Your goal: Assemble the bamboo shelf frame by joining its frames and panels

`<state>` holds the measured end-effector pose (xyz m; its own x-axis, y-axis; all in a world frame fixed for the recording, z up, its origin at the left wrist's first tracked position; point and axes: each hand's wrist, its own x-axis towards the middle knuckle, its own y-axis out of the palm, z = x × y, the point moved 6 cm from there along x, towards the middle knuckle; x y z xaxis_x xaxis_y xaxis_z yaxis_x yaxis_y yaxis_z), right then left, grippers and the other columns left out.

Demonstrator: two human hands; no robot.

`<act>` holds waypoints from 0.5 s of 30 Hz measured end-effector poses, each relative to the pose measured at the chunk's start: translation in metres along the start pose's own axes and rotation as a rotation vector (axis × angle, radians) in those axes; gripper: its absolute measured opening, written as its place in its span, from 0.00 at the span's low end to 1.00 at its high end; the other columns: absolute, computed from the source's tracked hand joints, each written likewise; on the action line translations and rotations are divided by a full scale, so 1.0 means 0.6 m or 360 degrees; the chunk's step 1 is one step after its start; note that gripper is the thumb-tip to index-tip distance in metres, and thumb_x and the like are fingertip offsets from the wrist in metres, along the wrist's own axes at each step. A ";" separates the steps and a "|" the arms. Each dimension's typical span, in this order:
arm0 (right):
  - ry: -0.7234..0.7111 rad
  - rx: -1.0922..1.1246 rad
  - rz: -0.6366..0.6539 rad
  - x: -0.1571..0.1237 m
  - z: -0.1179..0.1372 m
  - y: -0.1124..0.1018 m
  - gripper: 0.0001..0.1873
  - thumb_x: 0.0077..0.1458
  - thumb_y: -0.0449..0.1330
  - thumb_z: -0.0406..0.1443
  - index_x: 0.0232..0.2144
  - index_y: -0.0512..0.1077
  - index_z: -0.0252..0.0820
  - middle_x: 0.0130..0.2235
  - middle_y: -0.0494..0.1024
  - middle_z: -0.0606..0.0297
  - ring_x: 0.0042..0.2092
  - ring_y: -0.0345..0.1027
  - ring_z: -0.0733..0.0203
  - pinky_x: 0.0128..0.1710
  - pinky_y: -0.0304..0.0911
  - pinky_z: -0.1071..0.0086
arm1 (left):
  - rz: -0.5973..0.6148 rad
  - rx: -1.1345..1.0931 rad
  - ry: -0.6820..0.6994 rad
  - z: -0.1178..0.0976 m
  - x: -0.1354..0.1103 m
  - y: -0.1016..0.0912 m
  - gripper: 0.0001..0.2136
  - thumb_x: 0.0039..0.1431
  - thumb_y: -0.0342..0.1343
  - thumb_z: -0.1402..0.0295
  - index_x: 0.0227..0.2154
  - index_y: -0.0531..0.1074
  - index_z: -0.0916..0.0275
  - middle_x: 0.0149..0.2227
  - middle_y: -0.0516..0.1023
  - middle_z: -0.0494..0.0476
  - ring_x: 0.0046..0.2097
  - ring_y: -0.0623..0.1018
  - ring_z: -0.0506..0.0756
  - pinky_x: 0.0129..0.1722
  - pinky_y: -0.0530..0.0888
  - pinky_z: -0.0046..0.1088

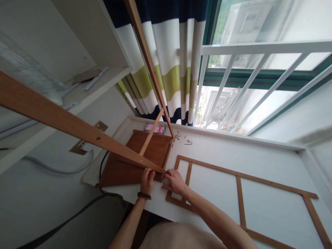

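Note:
A long wooden post (109, 143) slants in from the upper left, and its narrow end meets the corner of a brown wooden panel (132, 148). My left hand (147, 181), with a dark beaded bracelet at the wrist, has its fingers curled against this post near that end. Right beside it, my right hand (176, 181) pinches at the post's tip; whatever is between the fingers is too small to make out. A second wooden post (149, 57) rises from the panel's far corner. Between the two posts runs a short wooden crossbar (151, 133).
On the white surface (267, 166) lies a flat wooden frame (238, 193) with crossbars. Several screws and a hex key (188, 142) are near the window railing (241, 93). White shelves (103, 83) stand at left, above wall sockets (79, 148) and a black cable (70, 214).

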<state>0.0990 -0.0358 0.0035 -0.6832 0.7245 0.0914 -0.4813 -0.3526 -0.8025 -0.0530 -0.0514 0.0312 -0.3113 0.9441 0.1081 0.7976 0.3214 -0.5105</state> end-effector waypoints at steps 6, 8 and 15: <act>0.0077 -0.0030 0.0007 0.004 -0.004 0.000 0.16 0.49 0.58 0.46 0.38 0.70 0.44 0.39 0.70 0.61 0.43 0.59 0.57 0.41 0.51 0.64 | 0.0030 0.0117 0.0026 0.024 -0.004 -0.010 0.10 0.52 0.49 0.63 0.33 0.69 0.62 0.34 0.71 0.56 0.35 0.72 0.55 0.34 0.69 0.31; 0.0096 -0.0019 -0.0001 0.005 -0.005 0.000 0.14 0.50 0.57 0.45 0.35 0.71 0.44 0.38 0.70 0.61 0.42 0.60 0.57 0.40 0.52 0.65 | -0.0010 0.0122 -0.0001 0.019 0.015 -0.010 0.08 0.52 0.49 0.63 0.30 0.69 0.61 0.31 0.72 0.55 0.35 0.72 0.55 0.35 0.69 0.32; 0.0141 0.0146 -0.0078 0.008 -0.012 -0.005 0.07 0.52 0.57 0.39 0.31 0.71 0.41 0.34 0.73 0.62 0.39 0.64 0.59 0.40 0.55 0.67 | 0.0142 0.0083 0.0015 0.002 0.042 0.019 0.11 0.54 0.46 0.63 0.36 0.69 0.63 0.38 0.73 0.59 0.42 0.72 0.57 0.43 0.68 0.36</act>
<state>0.1011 -0.0273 0.0019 -0.6084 0.7902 0.0735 -0.5638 -0.3651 -0.7408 -0.0523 -0.0237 0.0271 -0.2350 0.9696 0.0679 0.7938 0.2317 -0.5623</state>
